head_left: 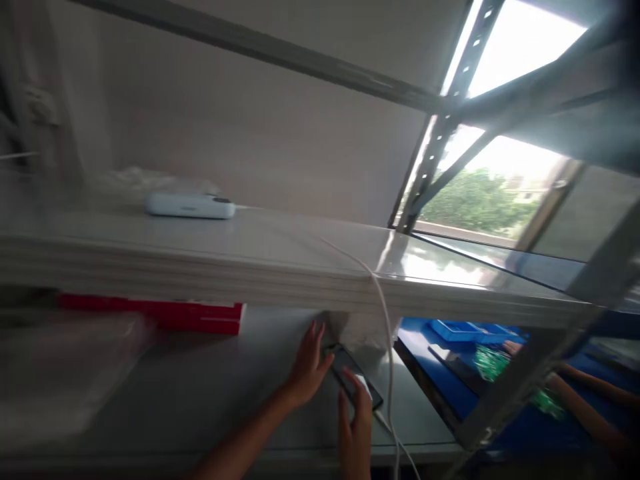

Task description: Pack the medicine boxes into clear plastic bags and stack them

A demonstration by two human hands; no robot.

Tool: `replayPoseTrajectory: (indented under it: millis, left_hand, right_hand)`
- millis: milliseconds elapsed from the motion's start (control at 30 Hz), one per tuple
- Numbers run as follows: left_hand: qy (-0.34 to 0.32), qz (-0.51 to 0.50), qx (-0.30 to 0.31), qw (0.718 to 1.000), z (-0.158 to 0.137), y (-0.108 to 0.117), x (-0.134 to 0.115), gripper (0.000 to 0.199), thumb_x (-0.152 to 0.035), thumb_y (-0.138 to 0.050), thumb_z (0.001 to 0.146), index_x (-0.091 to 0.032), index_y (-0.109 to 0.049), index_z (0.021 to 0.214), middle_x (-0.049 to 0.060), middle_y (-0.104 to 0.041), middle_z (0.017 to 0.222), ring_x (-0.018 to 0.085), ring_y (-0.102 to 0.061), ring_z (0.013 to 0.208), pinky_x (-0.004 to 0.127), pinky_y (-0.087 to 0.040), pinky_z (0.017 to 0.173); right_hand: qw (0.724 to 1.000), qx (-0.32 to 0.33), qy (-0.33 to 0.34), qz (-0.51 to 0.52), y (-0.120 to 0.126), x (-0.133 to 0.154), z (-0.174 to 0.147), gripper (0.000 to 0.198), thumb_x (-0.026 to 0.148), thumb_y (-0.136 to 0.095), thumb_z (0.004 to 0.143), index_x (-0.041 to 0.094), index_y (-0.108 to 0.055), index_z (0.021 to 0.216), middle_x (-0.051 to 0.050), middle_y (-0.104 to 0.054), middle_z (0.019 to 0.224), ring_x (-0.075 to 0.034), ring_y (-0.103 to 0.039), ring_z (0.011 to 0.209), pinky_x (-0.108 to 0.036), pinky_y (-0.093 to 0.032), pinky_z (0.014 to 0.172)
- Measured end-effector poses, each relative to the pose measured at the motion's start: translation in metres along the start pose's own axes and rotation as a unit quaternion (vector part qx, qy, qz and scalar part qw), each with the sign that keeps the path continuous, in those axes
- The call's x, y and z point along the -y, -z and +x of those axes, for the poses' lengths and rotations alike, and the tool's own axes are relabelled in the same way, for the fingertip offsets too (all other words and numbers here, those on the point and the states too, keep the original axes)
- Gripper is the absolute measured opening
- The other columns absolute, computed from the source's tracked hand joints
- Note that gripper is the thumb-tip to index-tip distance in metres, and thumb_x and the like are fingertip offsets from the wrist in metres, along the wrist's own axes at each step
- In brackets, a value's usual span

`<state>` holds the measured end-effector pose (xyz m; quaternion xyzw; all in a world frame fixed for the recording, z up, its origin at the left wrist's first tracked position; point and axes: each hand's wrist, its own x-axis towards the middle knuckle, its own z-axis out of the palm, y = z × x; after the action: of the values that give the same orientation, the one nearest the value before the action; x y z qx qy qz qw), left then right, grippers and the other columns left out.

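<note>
A dark smartphone [350, 370] lies at a slant on the lower shelf, with a white charging cable [387, 333] at its near end. My left hand [305, 367] is beside the phone's far left end, fingers apart, thumb pointing toward the phone. My right hand [357, 417] reaches in over the near part of the phone with its fingers apart. The fingertips overlap the phone, but I cannot tell whether they touch it. The cable runs up over the edge of the upper shelf.
A white power strip [190, 205] sits on the upper shelf [280, 233]. Beneath are a red box [200, 317] and blurred clear plastic [65, 380]. Past a metal post [530, 380], another person's arms [585, 400] reach over a blue table with green packets [493, 363] and blue trays [455, 330].
</note>
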<state>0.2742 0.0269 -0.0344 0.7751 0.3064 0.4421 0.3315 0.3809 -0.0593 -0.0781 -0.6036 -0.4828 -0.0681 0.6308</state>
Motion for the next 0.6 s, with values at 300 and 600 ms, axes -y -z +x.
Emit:
replayPoseTrajectory:
  millis: [300, 600]
  left_hand:
    - [0.144, 0.203, -0.206, 0.946, -0.242, 0.211, -0.05, 0.032, -0.035, -0.042, 0.093, -0.029, -0.062, 0.118, 0.005, -0.05, 0.137, 0.022, -0.043, 0.129, 0.044, -0.031, 0.112]
    - [0.301, 0.276, -0.374, 0.833, -0.377, 0.312, -0.058, 0.022, -0.032, -0.048, 0.08, -0.021, -0.067, 0.082, 0.008, -0.066, 0.104, 0.027, -0.057, 0.106, 0.043, -0.044, 0.096]
  right_hand:
    - [0.942, 0.303, 0.136, -0.05, -0.03, 0.1, -0.142, 0.044, 0.038, -0.044, 0.09, 0.029, -0.053, 0.133, -0.008, -0.054, 0.136, -0.031, -0.046, 0.127, -0.063, -0.007, 0.11]
    - [0.935, 0.25, 0.197, -0.159, -0.045, 0.101, -0.162, 0.05, 0.034, -0.028, 0.092, 0.021, -0.05, 0.134, -0.013, -0.055, 0.133, -0.029, -0.046, 0.125, -0.062, -0.007, 0.11]
